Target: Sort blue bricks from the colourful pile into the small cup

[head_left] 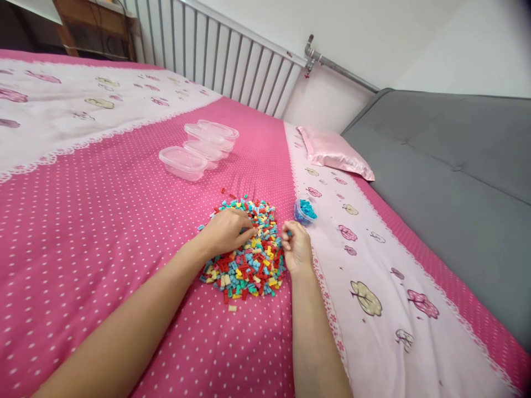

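A heap of small toy bricks (253, 271) in red, yellow, blue, teal and cream lies on the pink bedspread. My left hand (230, 231) rests over the upper left of the heap, palm down, with thumb and fingers drawn together among the bricks. What its fingertips hold, if anything, is hidden. Just right of the heap, my right hand (297, 243) is turned palm inward with curled fingers. A bit of a blue toy brick (289, 234) shows between them. Beyond that hand stands a small clear tub (305, 220) filled with blue bricks.
Several clear plastic containers (182, 171) stand in a group farther back on the bedspread (124, 221). A pink pillow (336, 152) lies against the grey padded headboard (440, 166). A white radiator (224, 55) and a pipe run along the wall.
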{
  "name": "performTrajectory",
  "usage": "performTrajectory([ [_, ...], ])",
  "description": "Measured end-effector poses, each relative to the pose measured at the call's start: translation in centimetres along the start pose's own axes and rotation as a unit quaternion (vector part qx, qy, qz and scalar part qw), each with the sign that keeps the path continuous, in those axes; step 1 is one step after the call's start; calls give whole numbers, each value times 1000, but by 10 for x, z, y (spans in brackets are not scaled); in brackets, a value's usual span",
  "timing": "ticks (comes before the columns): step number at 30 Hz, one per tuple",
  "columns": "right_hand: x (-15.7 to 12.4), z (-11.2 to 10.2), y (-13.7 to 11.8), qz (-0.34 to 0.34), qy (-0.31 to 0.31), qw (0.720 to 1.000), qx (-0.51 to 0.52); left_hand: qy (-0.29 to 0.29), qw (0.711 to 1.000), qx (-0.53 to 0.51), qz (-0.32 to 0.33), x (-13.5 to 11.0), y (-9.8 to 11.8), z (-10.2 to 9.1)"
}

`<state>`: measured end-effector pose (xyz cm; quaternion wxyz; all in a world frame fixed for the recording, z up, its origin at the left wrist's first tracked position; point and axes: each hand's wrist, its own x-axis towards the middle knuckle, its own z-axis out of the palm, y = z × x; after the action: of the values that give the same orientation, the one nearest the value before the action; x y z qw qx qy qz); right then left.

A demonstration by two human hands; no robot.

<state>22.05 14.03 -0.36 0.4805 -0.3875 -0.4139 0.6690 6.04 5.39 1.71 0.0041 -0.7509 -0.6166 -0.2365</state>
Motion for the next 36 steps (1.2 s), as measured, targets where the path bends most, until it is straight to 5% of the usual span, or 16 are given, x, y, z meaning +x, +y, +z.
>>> performTrajectory([
  [6, -1, -1, 10, -80, -51, 975, -200, 30, 999, 33, -26, -1, -5, 3],
  [12, -1, 2, 13, -253, -127, 828, -484, 88, 992, -3, -89, -3, -8, 9],
  [16, -1, 4, 15, -248, -155, 782, -550, 101, 984, -41, -141, -4, -12, 10],
  [22, 1, 2, 18, -254, -157, 784, -544, 98, 976, -43, -190, -7, -18, 11],
  [36, 5, 2, 19, -228, -137, 807, -528, 94, 976, -48, -190, -7, -19, 10],
])
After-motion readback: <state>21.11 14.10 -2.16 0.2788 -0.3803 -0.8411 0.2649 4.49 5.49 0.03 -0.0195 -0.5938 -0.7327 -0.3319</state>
